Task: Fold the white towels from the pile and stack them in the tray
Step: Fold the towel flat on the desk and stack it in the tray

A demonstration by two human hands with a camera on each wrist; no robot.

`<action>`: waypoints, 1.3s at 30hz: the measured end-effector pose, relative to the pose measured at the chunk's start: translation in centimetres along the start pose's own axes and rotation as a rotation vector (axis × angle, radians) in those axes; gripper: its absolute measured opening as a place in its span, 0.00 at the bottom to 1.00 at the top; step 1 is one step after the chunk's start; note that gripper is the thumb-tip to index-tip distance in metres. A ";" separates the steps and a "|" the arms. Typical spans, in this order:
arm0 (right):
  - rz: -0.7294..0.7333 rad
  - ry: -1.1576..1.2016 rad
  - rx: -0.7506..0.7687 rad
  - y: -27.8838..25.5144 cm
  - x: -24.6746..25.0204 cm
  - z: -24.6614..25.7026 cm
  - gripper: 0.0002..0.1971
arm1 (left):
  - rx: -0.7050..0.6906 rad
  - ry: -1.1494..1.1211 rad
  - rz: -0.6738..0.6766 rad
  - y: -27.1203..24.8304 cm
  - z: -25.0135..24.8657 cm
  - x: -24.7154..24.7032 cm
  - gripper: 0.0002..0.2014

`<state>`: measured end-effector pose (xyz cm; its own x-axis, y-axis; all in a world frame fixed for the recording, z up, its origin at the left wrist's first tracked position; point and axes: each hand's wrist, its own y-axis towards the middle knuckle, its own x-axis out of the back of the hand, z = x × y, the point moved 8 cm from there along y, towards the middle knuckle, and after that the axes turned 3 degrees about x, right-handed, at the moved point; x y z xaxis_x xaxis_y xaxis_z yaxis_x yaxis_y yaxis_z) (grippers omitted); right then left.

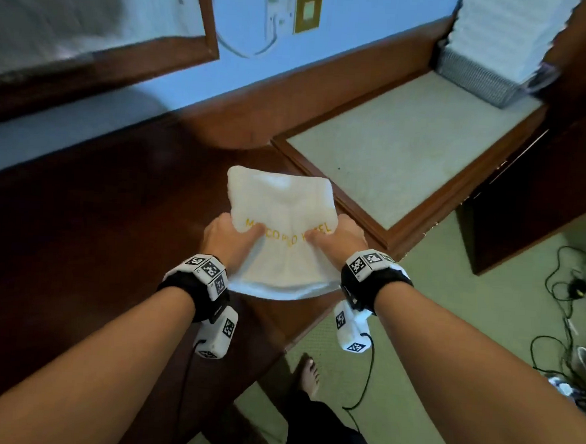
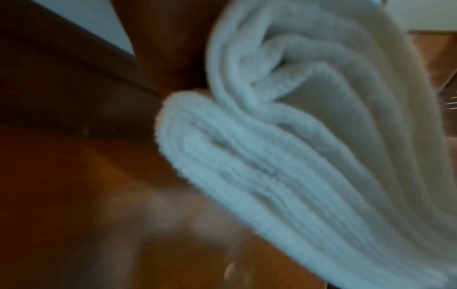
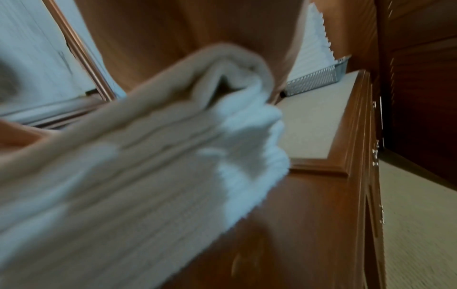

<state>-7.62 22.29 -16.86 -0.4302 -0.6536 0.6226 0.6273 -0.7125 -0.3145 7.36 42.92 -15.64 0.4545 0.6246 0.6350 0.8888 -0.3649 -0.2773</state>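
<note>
A folded white towel (image 1: 281,228) with gold lettering hangs in the air above the dark wooden desk (image 1: 96,216). My left hand (image 1: 230,238) grips its left side, and my right hand (image 1: 340,238) grips its right side, thumbs on top. The towel's layered edges fill the left wrist view (image 2: 284,156) and the right wrist view (image 3: 148,156), both blurred. A grey mesh tray (image 1: 475,78) stands at the far right on a lower counter, stacked high with folded white towels (image 1: 502,28). The tray (image 3: 319,78) shows again beyond the towel in the right wrist view.
The lower counter (image 1: 409,150) with a pale top and wooden rim lies between me and the tray. A framed mirror (image 1: 84,13) hangs at the upper left. Cables (image 1: 567,307) lie on the green carpet at the right. A bare foot (image 1: 309,374) stands below the desk edge.
</note>
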 end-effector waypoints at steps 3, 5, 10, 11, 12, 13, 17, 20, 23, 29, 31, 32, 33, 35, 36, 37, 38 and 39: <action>-0.068 0.038 0.041 0.2 4.4 1.8 0.25 | -0.123 0.004 0.002 0.0 -5.5 0.8 0.23; -0.107 0.051 0.059 0.3 7.2 2.7 0.25 | -0.173 -0.021 0.012 -0.2 -9.0 0.9 0.24; -0.244 0.040 0.084 1.5 14.5 3.2 0.26 | -0.288 -0.053 0.006 -0.4 -17.1 -0.5 0.25; -0.261 0.038 0.085 1.8 16.0 3.1 0.27 | -0.304 -0.043 0.002 -0.4 -18.7 -1.1 0.22; -0.277 0.041 0.084 2.2 17.5 2.8 0.29 | -0.327 -0.037 -0.001 -0.3 -20.5 -1.8 0.21; -0.293 0.043 0.086 2.8 19.1 2.4 0.30 | -0.351 -0.043 0.001 -0.3 -22.2 -2.7 0.21; -0.360 0.020 0.115 5.1 26.1 0.2 0.25 | -0.412 -0.093 0.023 -0.5 -28.9 -7.0 0.26; -0.384 0.009 0.132 6.7 31.6 -1.7 0.23 | -0.439 -0.121 0.032 -0.7 -33.8 -10.8 0.26; -0.415 0.023 0.131 8.8 37.8 -4.3 0.22 | -0.473 -0.155 0.042 -0.8 -39.5 -15.7 0.26; -0.484 0.010 0.118 11.7 48.9 -9.0 0.23 | -0.524 -0.241 0.102 -1.3 -49.2 -24.6 0.23; -0.503 -0.004 0.110 12.6 51.8 -10.3 0.21 | -0.518 -0.280 0.122 -0.6 -51.5 -27.3 0.24; -0.518 -0.003 0.103 13.3 53.2 -11.1 0.21 | -0.516 -0.289 0.128 -0.1 -52.7 -28.6 0.25; -0.534 0.006 0.093 14.0 54.4 -11.8 0.23 | -0.517 -0.290 0.133 0.5 -53.9 -29.9 0.25; -0.565 0.021 0.075 15.5 56.6 -13.2 0.28 | -0.539 -0.276 0.143 1.4 -56.3 -32.2 0.25; -0.579 0.019 0.063 16.3 57.6 -13.9 0.29 | -0.550 -0.270 0.151 1.9 -57.4 -33.3 0.25; -0.592 0.014 0.052 17.2 58.6 -14.5 0.30 | -0.558 -0.268 0.158 2.4 -58.6 -34.3 0.25; -0.602 0.010 0.040 18.2 59.6 -15.1 0.31 | -0.568 -0.268 0.165 3.0 -59.7 -35.3 0.25; -0.610 0.009 0.029 19.1 60.5 -15.6 0.31 | -0.578 -0.268 0.173 3.6 -60.9 -36.3 0.24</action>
<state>-31.80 -34.82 3.60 -0.7231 -0.1321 0.6780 0.2834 -0.9519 0.1168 -9.52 -23.09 4.21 0.6530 0.6468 0.3939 0.6609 -0.7407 0.1206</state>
